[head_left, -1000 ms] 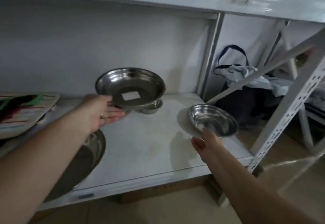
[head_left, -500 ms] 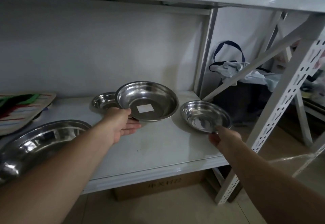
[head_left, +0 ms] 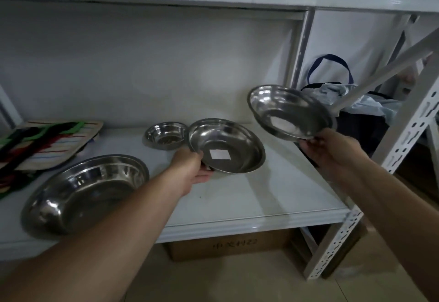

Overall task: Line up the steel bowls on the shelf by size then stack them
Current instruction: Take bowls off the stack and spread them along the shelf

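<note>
Pinching bowl rims (head_left: pixel 291 113), fingers (head_left: pixel 308 140) beneath.

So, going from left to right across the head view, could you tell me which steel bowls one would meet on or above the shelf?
Largest bowl → smallest bowl → labelled bowl held by the left hand → tilted bowl lifted by the right hand.

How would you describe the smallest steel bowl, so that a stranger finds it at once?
Look at the white shelf, toward the back wall. The smallest bowl stands there, just left of the stickered bowl in the left hand. No hand touches it, and no other bowl is so small.
</note>
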`<state>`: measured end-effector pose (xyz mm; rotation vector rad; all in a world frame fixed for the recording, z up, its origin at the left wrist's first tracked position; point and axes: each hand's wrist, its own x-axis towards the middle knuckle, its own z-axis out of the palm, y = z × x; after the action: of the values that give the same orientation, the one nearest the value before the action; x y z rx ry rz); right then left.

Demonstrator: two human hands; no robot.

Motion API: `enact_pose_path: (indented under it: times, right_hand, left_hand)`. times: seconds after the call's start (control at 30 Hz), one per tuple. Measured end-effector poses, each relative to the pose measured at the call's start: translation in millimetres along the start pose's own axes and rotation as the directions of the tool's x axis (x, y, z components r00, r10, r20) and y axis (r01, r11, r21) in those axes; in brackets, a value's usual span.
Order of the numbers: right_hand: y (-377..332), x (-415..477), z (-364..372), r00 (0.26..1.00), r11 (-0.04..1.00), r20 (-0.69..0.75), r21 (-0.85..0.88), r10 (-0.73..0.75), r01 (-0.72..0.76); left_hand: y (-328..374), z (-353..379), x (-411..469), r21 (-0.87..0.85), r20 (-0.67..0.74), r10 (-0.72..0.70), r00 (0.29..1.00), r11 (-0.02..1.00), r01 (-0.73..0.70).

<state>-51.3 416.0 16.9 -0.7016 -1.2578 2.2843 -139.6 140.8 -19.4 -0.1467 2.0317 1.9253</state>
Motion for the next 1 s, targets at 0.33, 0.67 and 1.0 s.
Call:
enact_pose_path:
  times: [0.33, 0.67, 1.0]
  right_hand:
    - [66, -45, 62, 0.934, 0.875, 0.220, -0.458, 0.280, -0.155]
    - [122, -37, 67, 0.959, 0.718, 0.184, -0.696, 0.218, -0.030]
    - [145, -33, 58, 0.965, 0.713, 0.122, -0.696, 0.232, -0.083]
  left_hand:
    - [-28, -42, -27, -0.135, -0.087, 0.000, 0.996, 0.991, -0.012]
    - [-71, -71, -35, -0.225, -0.150, -0.063, 0.987, 0.974, 0.028]
    - [-99, -66, -37, -0.329, -0.091, -0.159, 0.983, 0.936, 0.121]
